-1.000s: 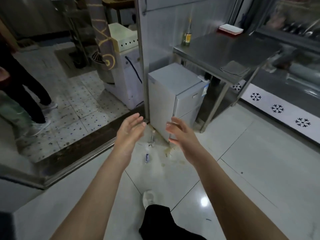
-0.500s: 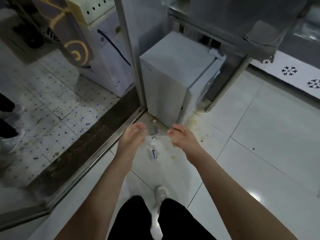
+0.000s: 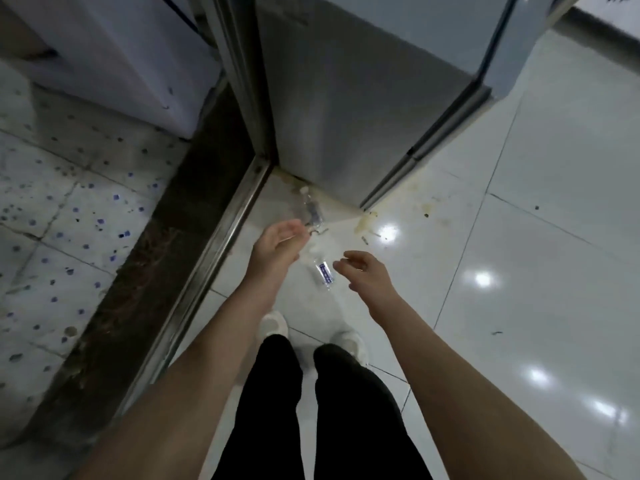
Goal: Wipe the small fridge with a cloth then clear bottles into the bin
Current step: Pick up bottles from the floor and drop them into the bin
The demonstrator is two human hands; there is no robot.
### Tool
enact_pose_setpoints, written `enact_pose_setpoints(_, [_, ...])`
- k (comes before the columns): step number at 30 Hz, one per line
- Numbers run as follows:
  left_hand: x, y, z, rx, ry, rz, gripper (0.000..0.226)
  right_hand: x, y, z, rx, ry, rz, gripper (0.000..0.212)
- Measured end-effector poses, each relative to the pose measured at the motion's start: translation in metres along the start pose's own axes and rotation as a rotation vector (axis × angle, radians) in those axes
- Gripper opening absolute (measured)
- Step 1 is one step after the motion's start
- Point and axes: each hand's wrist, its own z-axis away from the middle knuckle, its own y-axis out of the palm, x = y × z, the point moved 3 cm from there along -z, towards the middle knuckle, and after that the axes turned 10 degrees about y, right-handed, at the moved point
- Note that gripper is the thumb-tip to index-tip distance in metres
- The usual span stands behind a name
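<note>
The small fridge [image 3: 363,98] is cut off at the top edge. One clear bottle [image 3: 311,210] lies against its base, partly hidden by the released left hand [image 3: 277,245]. A second bottle [image 3: 323,273] lies on the floor between both hands; the right hand [image 3: 363,273] is loosely curled, empty. Yellowish stains [image 3: 367,223] are seen nearby.
</note>
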Motion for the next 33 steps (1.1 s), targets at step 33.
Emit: enact_pose_setpoints(33, [0.398, 0.027, -0.323, -0.045, -0.167, -0.161, 0.024, -0.216, 0.086, -0.438, -0.270, 0.113, 0.400, 0.043])
